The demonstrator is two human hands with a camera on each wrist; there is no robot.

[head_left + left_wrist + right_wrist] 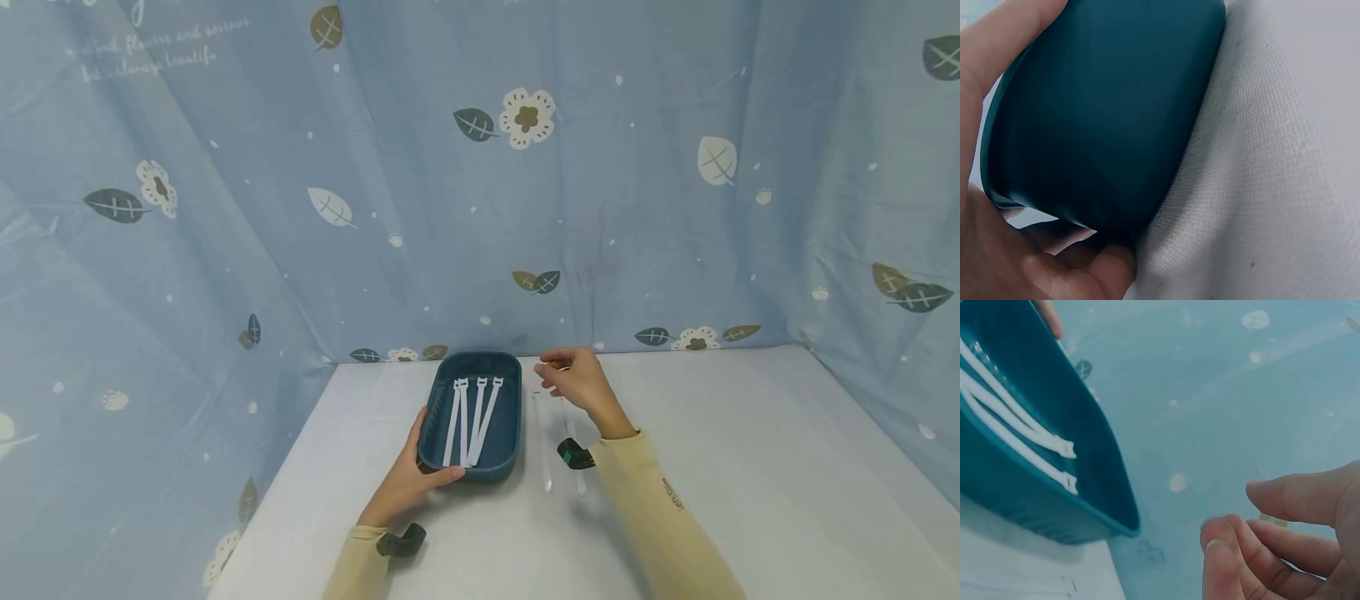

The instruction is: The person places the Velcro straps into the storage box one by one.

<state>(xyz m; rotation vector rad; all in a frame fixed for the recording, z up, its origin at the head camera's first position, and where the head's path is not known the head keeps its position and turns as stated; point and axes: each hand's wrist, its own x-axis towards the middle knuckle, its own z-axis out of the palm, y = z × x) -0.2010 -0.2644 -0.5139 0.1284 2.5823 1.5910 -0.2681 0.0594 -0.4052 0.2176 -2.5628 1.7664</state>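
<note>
Four white straps in a teal tray, two more on the cloth beside it

A blue fabric curtain (637,208), softly creased and printed with leaves and flowers, spans the whole width at the back. At left, a pale yellow sleeve (358,567) ends at the left hand (408,479), which grasps the near left corner of the tray (487,475), thumb over the near rim. The tray is smooth and dark teal, a deep oblong with rounded corners. Four flat, slender white straps (462,421) with notched heads lie lengthwise inside it, fanned slightly and partly overlapping. Just right of the tray, two loose straps (544,450) of similar shape rest on the finely woven white cloth (750,458). Above their far ends is the right hand (581,383), relaxed and released, its thumb apart from the loosely bent fingers. A second yellow sleeve (660,517) follows, with small dark lettering too small to read.

The left hand's fingers are partly hidden by the tray in the head view. The right wrist view cuts the tray off at its left edge. A black wrist device (576,455) covers the middle of the rightmost loose strap, whose head is hard to make out against the cloth.
</note>
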